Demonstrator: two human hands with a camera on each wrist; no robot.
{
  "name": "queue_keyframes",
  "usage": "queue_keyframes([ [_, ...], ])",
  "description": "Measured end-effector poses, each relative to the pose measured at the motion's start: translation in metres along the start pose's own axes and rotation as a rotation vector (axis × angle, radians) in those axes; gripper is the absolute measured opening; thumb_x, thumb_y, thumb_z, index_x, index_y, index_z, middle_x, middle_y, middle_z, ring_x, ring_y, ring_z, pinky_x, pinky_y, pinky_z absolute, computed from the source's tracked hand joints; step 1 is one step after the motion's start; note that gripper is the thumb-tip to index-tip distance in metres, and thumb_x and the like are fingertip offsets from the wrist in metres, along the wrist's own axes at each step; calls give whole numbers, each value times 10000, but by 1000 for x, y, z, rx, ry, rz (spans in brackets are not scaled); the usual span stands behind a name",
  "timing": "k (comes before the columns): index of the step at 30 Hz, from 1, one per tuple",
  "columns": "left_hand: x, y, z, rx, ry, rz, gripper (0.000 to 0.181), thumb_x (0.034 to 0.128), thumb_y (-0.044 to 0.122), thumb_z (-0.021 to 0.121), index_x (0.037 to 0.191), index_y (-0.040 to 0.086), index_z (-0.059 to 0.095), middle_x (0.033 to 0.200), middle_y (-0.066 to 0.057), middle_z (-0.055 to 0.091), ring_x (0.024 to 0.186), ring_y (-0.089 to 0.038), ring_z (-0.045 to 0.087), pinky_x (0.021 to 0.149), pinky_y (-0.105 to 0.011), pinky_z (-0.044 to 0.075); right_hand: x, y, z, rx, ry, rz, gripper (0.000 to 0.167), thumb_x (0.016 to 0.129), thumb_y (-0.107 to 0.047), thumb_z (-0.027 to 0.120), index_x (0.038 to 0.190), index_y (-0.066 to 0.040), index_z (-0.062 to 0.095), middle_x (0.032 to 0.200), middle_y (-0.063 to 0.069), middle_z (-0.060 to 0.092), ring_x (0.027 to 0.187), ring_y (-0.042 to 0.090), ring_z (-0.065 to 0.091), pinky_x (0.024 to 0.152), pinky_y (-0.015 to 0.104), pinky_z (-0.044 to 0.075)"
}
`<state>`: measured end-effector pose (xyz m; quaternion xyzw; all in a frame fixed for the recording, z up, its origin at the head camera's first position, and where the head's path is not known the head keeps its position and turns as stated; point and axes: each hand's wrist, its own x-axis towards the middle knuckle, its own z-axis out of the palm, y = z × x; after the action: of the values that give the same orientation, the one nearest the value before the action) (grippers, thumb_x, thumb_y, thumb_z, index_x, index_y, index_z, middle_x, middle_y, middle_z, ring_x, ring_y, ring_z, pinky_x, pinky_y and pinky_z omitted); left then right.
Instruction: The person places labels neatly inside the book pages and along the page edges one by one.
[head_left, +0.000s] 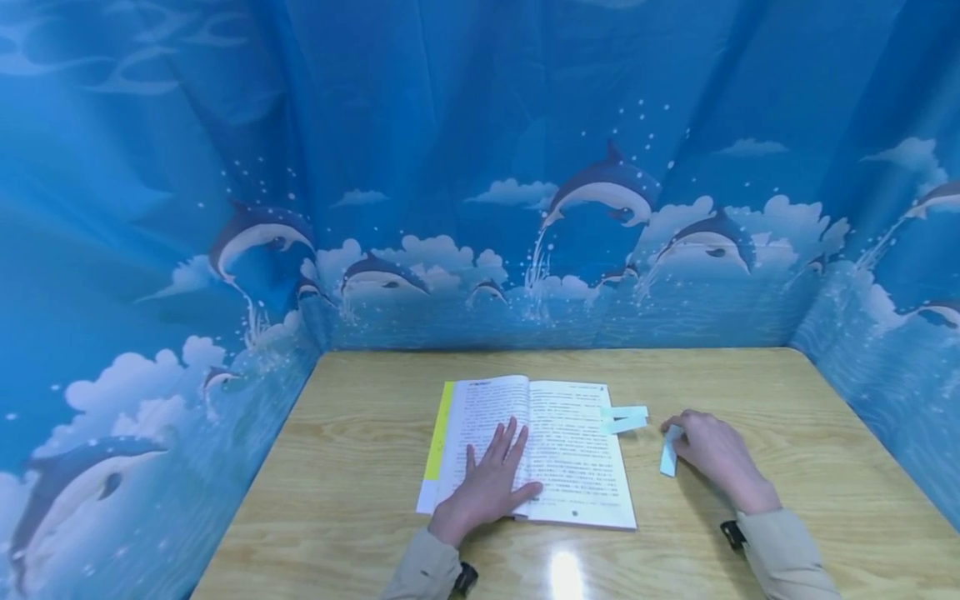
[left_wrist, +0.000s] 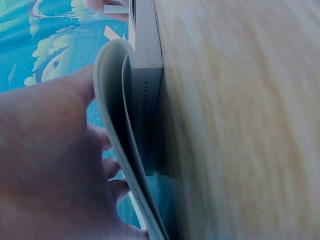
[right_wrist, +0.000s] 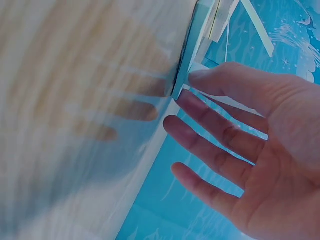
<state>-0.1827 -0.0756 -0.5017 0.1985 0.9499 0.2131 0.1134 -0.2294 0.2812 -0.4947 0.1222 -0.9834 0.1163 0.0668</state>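
An open book (head_left: 577,467) lies on the table with printed pages facing up. My left hand (head_left: 491,483) rests on its left page with straight, spread fingers, the thumb reaching across the fold. In the left wrist view that hand (left_wrist: 55,160) is above the curved pages (left_wrist: 112,75). To the right of the book, my right hand (head_left: 716,450) pinches a pale blue paper strip (head_left: 669,460) between thumb and fingertips. The right wrist view shows this hand (right_wrist: 240,140) with its other fingers loosely extended. Two similar strips (head_left: 626,417) stick out from the book's right edge.
The wooden table (head_left: 360,442) reaches back to a blue curtain (head_left: 450,150) printed with dolphins. A yellow cover flap (head_left: 438,437) shows along the book's left side. Dark bands (head_left: 465,577) sit at both wrists.
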Motion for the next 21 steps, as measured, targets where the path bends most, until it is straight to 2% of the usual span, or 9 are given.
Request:
queue_keyframes([
  [7, 1, -2, 1, -5, -4, -2, 843, 1015, 550, 512, 1641, 140, 126, 1710, -85, -6, 1567, -306, 31, 1156, -757, 56, -1, 2, -2, 65, 6, 28, 116, 801, -18, 801, 907, -8, 756, 833, 137, 730, 702, 275, 679, 607, 443, 567],
  [11, 2, -2, 2, 2, -3, 3, 842, 1016, 549, 508, 1642, 140, 122, 1710, -84, -2, 1567, -308, 35, 1157, -756, 56, -2, 3, -3, 72, 15, 15, 56, 808, -4, 791, 841, -33, 756, 758, 73, 715, 629, 192, 620, 564, 394, 538],
  [14, 2, -1, 1, 3, -7, 0, 843, 1016, 555, 503, 1643, 145, 116, 1710, -78, -6, 1567, -302, 29, 1161, -750, 52, -3, 3, -2, 68, 17, 8, 81, 810, -1, 791, 806, -71, 750, 745, 41, 715, 625, 167, 612, 570, 380, 540],
  [21, 2, -1, 1, -1, -9, -3, 843, 1016, 555, 505, 1642, 140, 121, 1710, -79, -4, 1568, -298, 24, 1164, -746, 47, -2, 3, -3, 66, 22, 3, 112, 805, -6, 801, 807, -95, 733, 782, 75, 736, 672, 241, 673, 610, 439, 568],
])
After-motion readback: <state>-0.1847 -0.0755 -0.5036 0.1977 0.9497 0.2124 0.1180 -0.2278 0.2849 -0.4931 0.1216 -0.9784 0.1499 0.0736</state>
